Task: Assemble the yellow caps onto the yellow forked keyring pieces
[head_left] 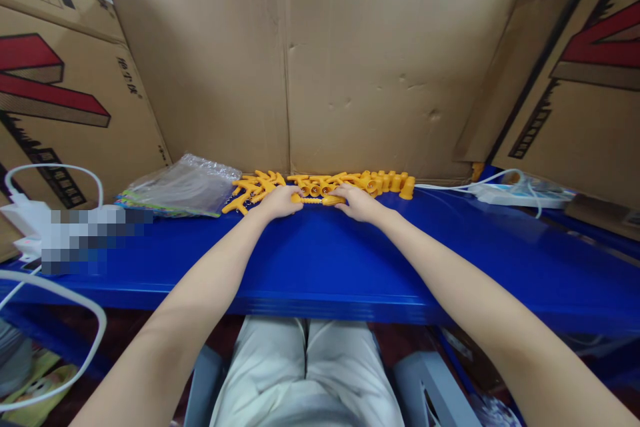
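Both my arms reach across the blue table (320, 260) to its far edge. My left hand (280, 202) and my right hand (356, 201) are closed on the two ends of one long yellow plastic piece (320, 200), held level just above the table. Right behind it lies a row of several yellow plastic parts (320, 183): forked pieces on the left (253, 188) and small cylinder caps on the right (393, 181). The fingertips are partly hidden by the piece they hold.
A clear plastic bag (183, 187) lies left of the parts. A cardboard wall (320, 73) closes the back and both sides. A white power strip with cables (520, 195) sits at the right, white cables (50, 177) at the left.
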Tool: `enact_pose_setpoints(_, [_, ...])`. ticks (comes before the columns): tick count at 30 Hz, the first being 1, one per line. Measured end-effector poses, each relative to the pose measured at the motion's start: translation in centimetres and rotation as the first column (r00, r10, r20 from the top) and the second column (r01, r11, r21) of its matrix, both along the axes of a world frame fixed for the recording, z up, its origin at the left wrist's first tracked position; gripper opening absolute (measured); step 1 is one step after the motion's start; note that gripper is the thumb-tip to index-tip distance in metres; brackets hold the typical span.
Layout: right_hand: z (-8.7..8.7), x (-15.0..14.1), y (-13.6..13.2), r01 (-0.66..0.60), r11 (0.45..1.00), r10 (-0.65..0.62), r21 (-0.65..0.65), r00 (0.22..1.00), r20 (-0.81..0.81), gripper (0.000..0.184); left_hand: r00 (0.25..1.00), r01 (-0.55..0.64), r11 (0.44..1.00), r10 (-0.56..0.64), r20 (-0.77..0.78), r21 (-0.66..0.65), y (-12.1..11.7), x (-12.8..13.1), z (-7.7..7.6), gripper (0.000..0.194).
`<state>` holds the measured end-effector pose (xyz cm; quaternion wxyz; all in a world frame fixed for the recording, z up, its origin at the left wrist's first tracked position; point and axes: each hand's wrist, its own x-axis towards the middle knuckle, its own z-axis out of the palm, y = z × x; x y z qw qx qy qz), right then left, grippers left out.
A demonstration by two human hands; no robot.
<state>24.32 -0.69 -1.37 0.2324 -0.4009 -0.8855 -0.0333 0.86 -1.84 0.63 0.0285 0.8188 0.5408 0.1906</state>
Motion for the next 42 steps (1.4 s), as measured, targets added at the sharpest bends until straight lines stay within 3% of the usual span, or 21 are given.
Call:
enact_pose_setpoints(7, [-0.3,0.2,0.3,-0.009,1.0,0.009,-0.004,0.998,-0.058,0.038,0.995,-0.024,0.998,0.029,0.096,-0.05,0.5,-0.2,-0.2,0.033])
enact_pose_setpoints(15, [-0.3,-0.8,-0.2,-0.022,0.996,0.013,-0.092,0.995,-0.1,0.039,1.0,-0.027,0.999,0.027,-0.005,0.017,0.2,-0.1,0.1,0.038])
enact_pose_setpoints(20, [-0.1,-0.2,0.2,-0.028,0.985,-0.021,-0.173,0.961,-0.277,0.051,0.999,-0.045,0.999,0.046,-0.025,0.013,0.4,-0.2,0.1,0.036])
enact_pose_setpoints(26, [-0.1,0.6,0.6,-0.172,0.887,-0.089,-0.429,0.848,-0.523,0.033,0.999,-0.049,0.999,0.049,-0.008,0.011,0.3,-0.4,0.2,0.036])
enact_pose_setpoints(29, [0.5,0.7,-0.1,-0.235,0.82,-0.112,-0.522,0.828,-0.549,0.018,0.999,-0.051,0.999,0.051,-0.004,0.004,0.1,-0.3,0.3,0.036])
enact_pose_setpoints(35, [1.1,0.3,-0.9,-0.225,0.714,-0.245,-0.663,0.807,-0.538,0.058,0.999,-0.022,1.0,0.022,0.024,0.007,0.1,0.1,0.2,0.035])
enact_pose_setpoints(39, [0.9,0.0,-0.9,-0.171,0.684,-0.312,-0.709,0.81,-0.496,0.065,0.997,-0.009,1.0,0.011,0.074,-0.022,0.3,0.2,-0.1,0.035])
enact_pose_setpoints(42, [1.1,0.1,-1.0,-0.175,0.649,-0.355,-0.74,0.791,-0.498,0.06,0.996,-0.025,0.999,0.027,0.086,-0.023,0.4,0.1,-0.1,0.035])
